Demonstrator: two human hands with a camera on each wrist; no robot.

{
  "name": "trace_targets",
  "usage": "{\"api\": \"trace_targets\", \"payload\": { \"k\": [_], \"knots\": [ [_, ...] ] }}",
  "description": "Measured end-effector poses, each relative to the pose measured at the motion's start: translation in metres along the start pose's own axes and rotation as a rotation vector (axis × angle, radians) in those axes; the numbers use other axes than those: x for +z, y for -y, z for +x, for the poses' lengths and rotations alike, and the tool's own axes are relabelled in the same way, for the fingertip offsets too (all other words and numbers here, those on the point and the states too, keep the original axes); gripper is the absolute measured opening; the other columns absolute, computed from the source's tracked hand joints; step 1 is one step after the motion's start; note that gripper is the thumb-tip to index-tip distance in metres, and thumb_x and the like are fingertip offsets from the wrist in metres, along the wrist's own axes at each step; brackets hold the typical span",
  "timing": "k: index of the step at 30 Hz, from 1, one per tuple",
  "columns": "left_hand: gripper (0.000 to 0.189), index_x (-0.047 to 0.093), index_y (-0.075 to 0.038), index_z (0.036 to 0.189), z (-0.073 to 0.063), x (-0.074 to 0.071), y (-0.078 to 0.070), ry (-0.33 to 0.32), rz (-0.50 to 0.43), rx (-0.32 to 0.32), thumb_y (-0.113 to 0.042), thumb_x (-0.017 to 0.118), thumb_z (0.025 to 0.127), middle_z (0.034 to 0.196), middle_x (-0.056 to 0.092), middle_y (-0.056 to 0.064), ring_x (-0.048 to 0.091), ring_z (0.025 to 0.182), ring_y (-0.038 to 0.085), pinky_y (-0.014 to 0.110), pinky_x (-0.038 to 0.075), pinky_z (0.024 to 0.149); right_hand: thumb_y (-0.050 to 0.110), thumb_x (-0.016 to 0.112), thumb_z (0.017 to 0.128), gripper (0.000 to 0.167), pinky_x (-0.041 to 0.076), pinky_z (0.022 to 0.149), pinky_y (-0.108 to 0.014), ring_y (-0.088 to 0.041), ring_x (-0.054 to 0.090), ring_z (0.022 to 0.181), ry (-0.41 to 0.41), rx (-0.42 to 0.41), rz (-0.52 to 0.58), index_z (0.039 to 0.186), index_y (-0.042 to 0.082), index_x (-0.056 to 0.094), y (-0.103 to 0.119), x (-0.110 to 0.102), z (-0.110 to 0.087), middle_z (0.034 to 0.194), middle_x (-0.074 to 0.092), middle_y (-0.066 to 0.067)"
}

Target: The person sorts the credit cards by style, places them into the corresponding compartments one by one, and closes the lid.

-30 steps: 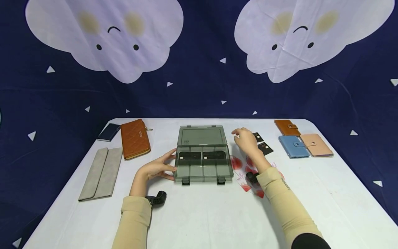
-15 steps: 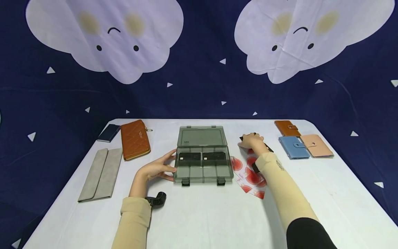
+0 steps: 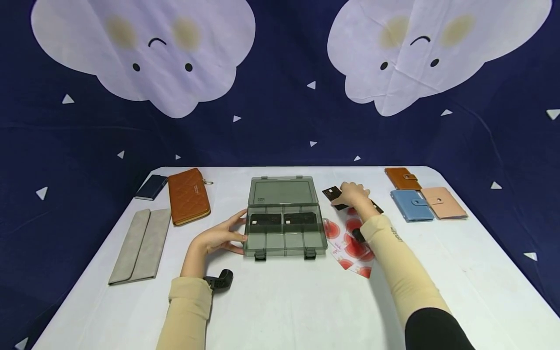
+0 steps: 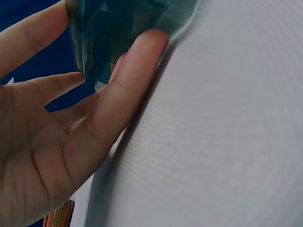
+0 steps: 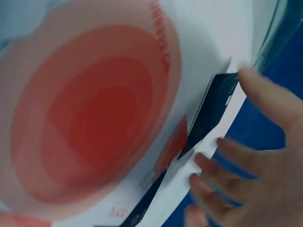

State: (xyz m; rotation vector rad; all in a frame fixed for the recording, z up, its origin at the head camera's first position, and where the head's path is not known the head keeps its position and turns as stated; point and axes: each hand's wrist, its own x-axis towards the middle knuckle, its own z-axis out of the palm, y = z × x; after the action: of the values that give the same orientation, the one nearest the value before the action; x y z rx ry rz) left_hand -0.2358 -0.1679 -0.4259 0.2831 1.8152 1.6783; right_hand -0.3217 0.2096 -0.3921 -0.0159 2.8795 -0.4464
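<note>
A translucent grey compartment box (image 3: 285,240) lies with its lid (image 3: 283,190) raised at the back. Two black cards (image 3: 266,219) sit side by side in its upper compartments. Against the box's left wall, my left hand (image 3: 222,237) rests its fingertips, thumb low near the table in the left wrist view. To the right of the box, my right hand (image 3: 353,195) is over a loose black card (image 3: 331,193). In the right wrist view my thumb touches that card's corner, the other fingers spread and blurred. Another black card (image 3: 377,207) lies partly hidden under this hand.
Sheets with red fruit slices (image 3: 355,247) lie below the right hand. Grey folder (image 3: 142,245), brown quilted wallet (image 3: 189,196) and navy booklet (image 3: 151,187) are at left. Brown (image 3: 402,179), blue (image 3: 411,205) and pink card holders (image 3: 444,203) are at right.
My right hand came down onto the black cards beside the box. One black card has since slid left out from under it. The left hand stays at the box.
</note>
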Motion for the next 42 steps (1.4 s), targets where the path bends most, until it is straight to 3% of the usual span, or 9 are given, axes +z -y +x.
{"api": "trace_targets", "payload": {
  "k": [4, 9, 18, 24, 27, 31, 35, 37, 42],
  "knots": [
    [0.09, -0.001, -0.019, 0.15, 0.001, 0.0, 0.001, 0.003, -0.001, 0.005, 0.001, 0.058, 0.086, 0.152, -0.003, 0.02, 0.056, 0.094, 0.022, 0.046, 0.056, 0.077, 0.037, 0.073, 0.074, 0.073, 0.03, 0.095, -0.059, -0.046, 0.04, 0.112, 0.076, 0.123, -0.035, 0.123, -0.008, 0.045, 0.003, 0.001, -0.003, 0.122, 0.047, -0.031],
    [0.09, 0.0, -0.02, 0.15, 0.002, -0.002, 0.003, 0.008, -0.007, 0.006, 0.001, 0.059, 0.086, 0.152, -0.003, 0.02, 0.055, 0.096, 0.022, 0.046, 0.056, 0.078, 0.031, 0.074, 0.074, 0.06, 0.035, 0.092, -0.057, -0.041, 0.046, 0.102, 0.114, 0.146, 0.051, 0.114, -0.007, 0.049, 0.002, 0.002, -0.002, 0.11, 0.053, -0.024],
    [0.09, -0.001, -0.02, 0.15, 0.001, -0.001, 0.003, 0.001, -0.002, 0.003, 0.001, 0.059, 0.086, 0.152, -0.003, 0.02, 0.057, 0.094, 0.022, 0.046, 0.056, 0.077, 0.029, 0.074, 0.074, 0.053, 0.048, 0.064, -0.033, -0.027, 0.049, 0.073, 0.152, 0.129, 0.111, 0.105, -0.01, 0.055, -0.008, 0.002, 0.004, 0.09, 0.052, -0.019],
    [0.09, -0.001, -0.02, 0.15, 0.0, -0.001, 0.002, 0.006, -0.004, 0.008, 0.001, 0.058, 0.086, 0.152, -0.003, 0.02, 0.056, 0.094, 0.022, 0.046, 0.056, 0.077, 0.038, 0.074, 0.073, 0.069, 0.042, 0.087, -0.048, -0.043, 0.041, 0.103, 0.14, 0.175, 0.06, 0.116, -0.011, 0.051, -0.009, 0.0, 0.002, 0.111, 0.045, -0.03],
    [0.09, -0.001, -0.019, 0.15, 0.0, 0.0, 0.002, 0.006, -0.006, 0.009, 0.002, 0.058, 0.086, 0.152, -0.003, 0.02, 0.055, 0.094, 0.022, 0.046, 0.056, 0.077, 0.038, 0.073, 0.073, 0.072, 0.043, 0.089, -0.048, -0.043, 0.043, 0.104, 0.145, 0.171, 0.057, 0.118, -0.012, 0.049, -0.011, 0.0, 0.001, 0.114, 0.046, -0.031],
    [0.09, -0.001, -0.019, 0.15, 0.0, 0.0, 0.002, 0.006, -0.005, 0.006, 0.002, 0.059, 0.086, 0.152, -0.003, 0.02, 0.056, 0.093, 0.021, 0.046, 0.056, 0.077, 0.037, 0.077, 0.07, 0.076, 0.042, 0.088, -0.052, -0.041, 0.046, 0.1, 0.107, 0.176, 0.08, 0.119, -0.011, 0.045, -0.01, 0.0, -0.003, 0.112, 0.051, -0.028],
    [0.09, -0.002, -0.019, 0.15, 0.0, 0.0, 0.002, 0.01, -0.002, 0.006, 0.001, 0.059, 0.086, 0.152, -0.003, 0.02, 0.056, 0.091, 0.021, 0.046, 0.056, 0.077, 0.027, 0.078, 0.071, 0.054, 0.034, 0.09, -0.056, -0.036, 0.05, 0.095, 0.006, 0.154, 0.161, 0.106, -0.001, 0.047, -0.012, 0.002, 0.003, 0.102, 0.056, -0.019],
    [0.09, -0.001, -0.019, 0.15, 0.0, 0.0, 0.002, 0.006, 0.0, 0.005, 0.001, 0.059, 0.086, 0.152, -0.003, 0.02, 0.057, 0.091, 0.021, 0.046, 0.056, 0.077, 0.022, 0.077, 0.071, 0.041, 0.036, 0.085, -0.053, -0.031, 0.053, 0.088, -0.085, 0.089, 0.219, 0.097, 0.005, 0.05, -0.022, 0.008, 0.014, 0.095, 0.058, -0.013],
    [0.089, 0.0, -0.019, 0.15, 0.001, -0.001, 0.003, -0.004, 0.008, 0.003, 0.0, 0.059, 0.086, 0.151, -0.002, 0.02, 0.057, 0.092, 0.021, 0.046, 0.056, 0.077, 0.013, 0.069, 0.078, 0.029, 0.045, 0.08, -0.049, -0.034, 0.057, 0.094, -0.218, 0.007, 0.301, 0.102, 0.005, 0.055, -0.016, -0.002, 0.005, 0.105, 0.062, -0.018]
  ]
}}
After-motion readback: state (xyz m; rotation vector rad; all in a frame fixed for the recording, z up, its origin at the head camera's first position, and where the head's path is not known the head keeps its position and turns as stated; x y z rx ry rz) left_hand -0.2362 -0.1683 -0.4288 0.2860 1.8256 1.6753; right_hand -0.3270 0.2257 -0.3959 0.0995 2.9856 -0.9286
